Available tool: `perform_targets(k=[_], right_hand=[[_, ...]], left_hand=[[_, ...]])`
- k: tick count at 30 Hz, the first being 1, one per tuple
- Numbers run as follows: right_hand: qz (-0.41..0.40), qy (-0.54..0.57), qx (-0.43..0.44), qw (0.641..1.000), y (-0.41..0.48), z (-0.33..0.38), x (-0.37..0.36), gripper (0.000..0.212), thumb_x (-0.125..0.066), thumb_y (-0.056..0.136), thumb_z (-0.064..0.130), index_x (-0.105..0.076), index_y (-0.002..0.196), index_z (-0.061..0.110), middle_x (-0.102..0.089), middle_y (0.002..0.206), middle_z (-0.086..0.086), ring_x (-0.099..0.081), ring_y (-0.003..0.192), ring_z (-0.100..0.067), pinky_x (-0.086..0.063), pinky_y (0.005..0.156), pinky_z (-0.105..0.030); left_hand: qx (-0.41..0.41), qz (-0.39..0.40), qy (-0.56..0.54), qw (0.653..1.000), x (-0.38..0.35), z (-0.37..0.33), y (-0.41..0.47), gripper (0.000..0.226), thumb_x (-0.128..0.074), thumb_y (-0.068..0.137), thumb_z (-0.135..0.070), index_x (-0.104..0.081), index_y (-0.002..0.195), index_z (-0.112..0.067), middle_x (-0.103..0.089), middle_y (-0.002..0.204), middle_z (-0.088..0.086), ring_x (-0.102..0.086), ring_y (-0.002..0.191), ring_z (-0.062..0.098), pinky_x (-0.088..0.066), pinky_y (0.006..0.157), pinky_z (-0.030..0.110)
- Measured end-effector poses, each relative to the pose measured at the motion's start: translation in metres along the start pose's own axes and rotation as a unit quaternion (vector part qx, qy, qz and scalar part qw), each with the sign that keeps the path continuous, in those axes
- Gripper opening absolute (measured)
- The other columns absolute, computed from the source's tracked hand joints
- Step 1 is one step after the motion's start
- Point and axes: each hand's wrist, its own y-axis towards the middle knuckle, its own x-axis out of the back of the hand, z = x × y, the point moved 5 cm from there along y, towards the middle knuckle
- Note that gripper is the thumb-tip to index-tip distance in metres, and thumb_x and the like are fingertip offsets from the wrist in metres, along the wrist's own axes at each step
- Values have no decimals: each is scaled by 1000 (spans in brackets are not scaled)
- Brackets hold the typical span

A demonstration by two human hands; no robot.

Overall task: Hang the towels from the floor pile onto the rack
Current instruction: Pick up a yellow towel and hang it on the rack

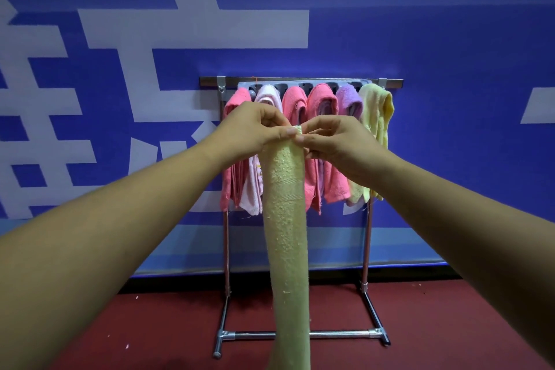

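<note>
A blue wall [420,24] painted with big white strokes faces you, above a dark red floor [150,324]. Before it stands a chrome tube rack [365,249], its top already carrying six hanging towels side by side: a pink one [237,105], a pale pink one [268,96], two more pink ones [294,102] [322,99], a purple one [348,96] and a pale yellow one [375,105]. In front of them your left hand [252,126] and right hand [336,141] meet, each pinching the top end of a long pale yellow-green terry towel [286,219] between thumb and fingertips. It hangs straight down as a narrow strip past the bottom of the view
</note>
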Motion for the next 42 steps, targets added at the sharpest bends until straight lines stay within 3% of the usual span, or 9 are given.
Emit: perform_targets(k=[5, 9, 11, 18, 23, 29, 34, 38, 42], right_hand=[[-35, 1, 22, 999, 2, 1, 7, 6, -65, 91, -3, -64, 88, 2, -63, 78, -16, -59, 69, -20, -54, 66, -26], [-60, -16, 13, 998, 4, -4, 20, 12, -65, 91, -1, -63, 83, 7, -62, 71, -5, -59, 64, -14, -53, 66, -27], [-67, -26, 5, 997, 3, -8, 22, 13, -64, 92, -1, -61, 83, 7, -61, 72, -7, -59, 64, -14, -52, 66, -27], [-109, -33, 11, 993, 9, -11, 27, 10, -64, 91, 3, -61, 90, 12, -62, 83, -3, -60, 81, -17, -51, 79, -33], [30, -34, -16, 999, 11, -1, 16, 30, -68, 92, 11, -65, 121, 4, -71, 110, -16, -70, 102, -26, -54, 93, -38], [52, -209, 1, 977, 23, 2, 20, 29, -77, 85, 28, -73, 95, 1, -65, 91, -25, -56, 82, -24, -42, 76, -42], [8, -136, 6, 991, 30, 15, 22, 23, -72, 88, 11, -65, 100, -8, -61, 89, -13, -58, 86, -24, -48, 79, -38], [15, -77, -4, 997, 33, 19, 23, 8, -66, 92, 4, -65, 100, 0, -63, 83, -7, -63, 82, -20, -54, 75, -30], [-9, -79, 1, 997, 38, 20, 22, 12, -72, 87, 10, -68, 96, 3, -62, 91, -16, -59, 89, -29, -49, 84, -45]], left_hand=[[-20, 51, 83, 995, -3, 2, -3, 40, -71, 85, -46, -71, 74, -8, -58, 82, 19, -50, 72, 14, -40, 65, 31], [21, 97, 64, 993, 4, 8, -7, 26, -66, 91, -41, -74, 71, -27, -65, 73, -8, -59, 72, 6, -46, 70, 28], [31, 78, 27, 996, 6, 13, -6, 22, -68, 90, -38, -76, 86, -18, -72, 87, 3, -68, 83, 15, -54, 81, 34], [6, -27, -79, 997, -2, 12, -4, 17, -75, 86, -16, -65, 98, -12, -63, 72, -1, -62, 67, 6, -53, 63, 19], [1, -32, -89, 996, -6, 10, -1, 17, -77, 85, -20, -70, 100, -14, -69, 73, -9, -65, 72, 1, -48, 63, 14], [6, -25, -86, 996, -12, 20, -2, 17, -75, 86, -22, -68, 101, -17, -71, 80, -7, -66, 78, 5, -52, 72, 23], [81, 71, -217, 970, -31, 52, -17, 39, -75, 86, -15, -61, 122, -14, -72, 115, 8, -70, 106, 21, -57, 90, 36], [139, 132, -194, 962, -65, 93, -46, 30, -69, 88, -4, -66, 117, -12, -75, 110, 2, -70, 103, 15, -56, 87, 22], [193, 170, -180, 949, -105, 135, -73, 32, -75, 85, -13, -69, 117, -8, -75, 110, 2, -69, 107, 16, -52, 97, 28]])
